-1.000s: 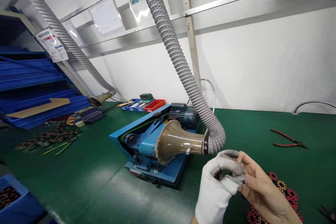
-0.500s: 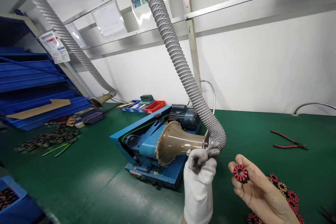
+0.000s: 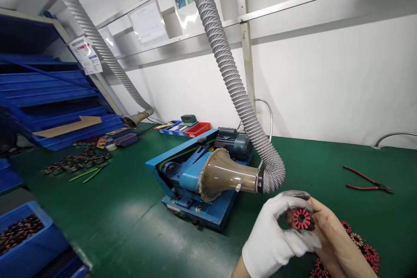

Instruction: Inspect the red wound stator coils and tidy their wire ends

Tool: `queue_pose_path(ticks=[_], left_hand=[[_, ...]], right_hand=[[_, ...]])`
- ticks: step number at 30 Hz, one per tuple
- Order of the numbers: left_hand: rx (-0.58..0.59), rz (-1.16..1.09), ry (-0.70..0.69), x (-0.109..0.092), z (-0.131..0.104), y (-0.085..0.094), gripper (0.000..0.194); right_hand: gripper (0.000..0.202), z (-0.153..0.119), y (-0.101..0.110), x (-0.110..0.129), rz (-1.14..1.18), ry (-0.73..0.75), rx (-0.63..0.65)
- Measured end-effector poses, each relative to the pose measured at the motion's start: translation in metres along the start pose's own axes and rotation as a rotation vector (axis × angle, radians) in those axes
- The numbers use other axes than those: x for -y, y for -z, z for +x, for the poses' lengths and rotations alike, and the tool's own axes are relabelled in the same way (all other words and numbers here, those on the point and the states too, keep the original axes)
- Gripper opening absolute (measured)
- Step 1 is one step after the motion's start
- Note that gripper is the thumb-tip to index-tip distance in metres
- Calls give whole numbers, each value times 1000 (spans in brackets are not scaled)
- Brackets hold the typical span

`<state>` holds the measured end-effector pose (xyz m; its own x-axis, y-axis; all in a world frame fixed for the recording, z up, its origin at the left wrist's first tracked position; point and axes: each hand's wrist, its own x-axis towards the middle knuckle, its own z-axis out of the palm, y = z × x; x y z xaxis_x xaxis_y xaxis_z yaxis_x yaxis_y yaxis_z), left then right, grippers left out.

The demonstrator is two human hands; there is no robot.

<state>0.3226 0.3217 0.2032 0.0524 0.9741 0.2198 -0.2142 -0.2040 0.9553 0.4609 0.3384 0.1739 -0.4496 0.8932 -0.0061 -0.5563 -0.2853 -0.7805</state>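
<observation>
A small ring-shaped core with red windings (image 3: pixel 301 219) is held between both hands at the lower right. My left hand (image 3: pixel 279 230), in a white glove with grey fingertips, curves its thumb and fingers around the core. My bare right hand (image 3: pixel 332 230) touches the core from the right, its fingertips partly hidden behind the glove. More red-wound cores (image 3: pixel 370 253) and a tan-wound one (image 3: pixel 356 239) lie on the green table beside and under my right hand.
A blue belt machine (image 3: pixel 208 217) with a brown funnel (image 3: pixel 224 174) and grey hose (image 3: pixel 233 74) stands mid-table. Red-handled pliers (image 3: pixel 361 187) lie right. At left are green-handled pliers (image 3: pixel 93 173), dark parts (image 3: pixel 73 163) and a blue bin (image 3: pixel 54 243).
My gloved left hand has moved right and down from beside the funnel and hose to the core. The core is now between both hands. The view has shifted slightly.
</observation>
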Motion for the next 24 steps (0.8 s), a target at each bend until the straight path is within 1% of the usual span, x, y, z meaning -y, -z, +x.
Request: queue_pose_path(ticks=[2,4,6,9,12,15,17,19,21,24], left_hand=[[-4,-209,140,-1,0,-1,38],[-40,-400,256,-1,1,-1,35],[-107,-500,305,0,2,0,33],[-168,-497,296,0,2,4,33],[-192,-436,272,-2,2,7,28],[-196,-422,293,-4,4,5,24],[-152,-394,325,-2,4,0,28],[-79,-366,342,2,2,-9,32],[-20,-376,324,10,-1,-19,35],[-11,-454,279,22,-2,-35,36]], right_hand=[[35,4,5,2,-100,122,-43],[38,9,10,5,-199,231,-106],[37,11,15,11,-236,339,-114],[37,5,17,25,-205,486,-107],[39,-13,15,45,-230,631,-170],[37,-32,16,64,-331,765,-224],[36,-40,19,73,-445,785,-232],[33,-43,21,78,-588,735,-226],[29,-43,20,79,-723,658,-213],[24,-45,13,75,-861,599,-197]])
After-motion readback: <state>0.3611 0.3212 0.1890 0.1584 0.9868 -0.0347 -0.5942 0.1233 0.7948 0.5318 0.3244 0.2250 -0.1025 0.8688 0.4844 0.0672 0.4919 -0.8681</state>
